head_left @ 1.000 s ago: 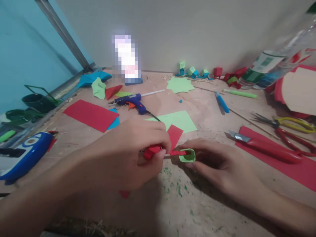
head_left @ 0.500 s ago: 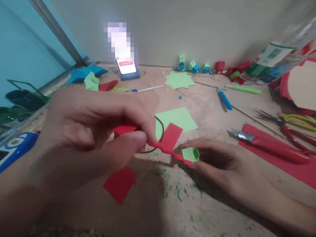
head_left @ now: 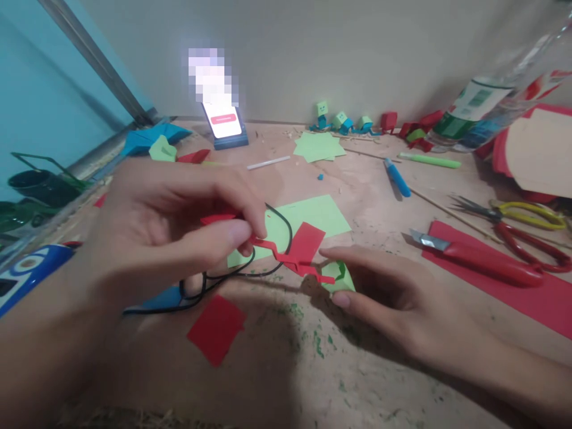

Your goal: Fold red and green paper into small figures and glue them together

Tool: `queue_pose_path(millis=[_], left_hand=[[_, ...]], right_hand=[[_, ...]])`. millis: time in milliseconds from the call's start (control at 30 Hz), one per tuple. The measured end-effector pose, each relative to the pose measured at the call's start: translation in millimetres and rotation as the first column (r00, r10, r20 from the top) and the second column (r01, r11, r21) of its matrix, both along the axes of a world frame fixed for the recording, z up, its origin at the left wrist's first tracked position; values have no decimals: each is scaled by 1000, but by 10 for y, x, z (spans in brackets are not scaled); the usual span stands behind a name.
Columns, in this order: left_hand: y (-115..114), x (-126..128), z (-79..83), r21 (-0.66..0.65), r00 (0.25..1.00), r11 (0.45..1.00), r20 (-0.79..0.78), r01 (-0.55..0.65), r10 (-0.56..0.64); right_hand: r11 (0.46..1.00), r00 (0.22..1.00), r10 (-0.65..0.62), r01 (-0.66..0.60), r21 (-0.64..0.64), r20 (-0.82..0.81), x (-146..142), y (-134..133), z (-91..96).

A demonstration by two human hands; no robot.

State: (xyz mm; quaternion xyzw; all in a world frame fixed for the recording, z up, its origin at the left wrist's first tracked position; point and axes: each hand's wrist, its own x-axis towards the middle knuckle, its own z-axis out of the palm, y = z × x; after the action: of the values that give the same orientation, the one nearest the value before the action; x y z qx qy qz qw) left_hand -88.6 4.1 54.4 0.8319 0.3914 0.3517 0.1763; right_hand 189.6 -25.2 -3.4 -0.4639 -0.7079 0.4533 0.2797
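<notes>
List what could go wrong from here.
1. The left hand pinches a thin, kinked red strip whose tip overlaps the green paper piece in the right hand; a hard tug could tear or crease it.
2. A black cord loops close by the left hand; a sweep that way might snag it.
3. The knife lies beyond the right hand with its blade bare; a careless reach could mean a cut.

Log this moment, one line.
left hand: pinching red paper strip | right hand: holding green paper piece | strip tip: overlaps green piece, contact unclear | red knife: on red sheet, blade out
</notes>
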Motion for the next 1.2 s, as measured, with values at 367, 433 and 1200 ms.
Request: queue_pose_path(millis=[367, 433, 1200], left_hand=[[11, 279, -373, 64, 898, 951, -353, 302, -262], [-19, 338, -421, 37, 890, 947, -354, 319, -286], [-104, 402, -443, -35, 954, 967, -158, 254, -257]], right_hand=[[979, 989, 9, -39, -201, -148, -47, -48, -3], [982, 993, 9, -31, -188, -118, -51, -53, 18], [917, 967, -37, -68, -393, -253, -68, 66, 100]])
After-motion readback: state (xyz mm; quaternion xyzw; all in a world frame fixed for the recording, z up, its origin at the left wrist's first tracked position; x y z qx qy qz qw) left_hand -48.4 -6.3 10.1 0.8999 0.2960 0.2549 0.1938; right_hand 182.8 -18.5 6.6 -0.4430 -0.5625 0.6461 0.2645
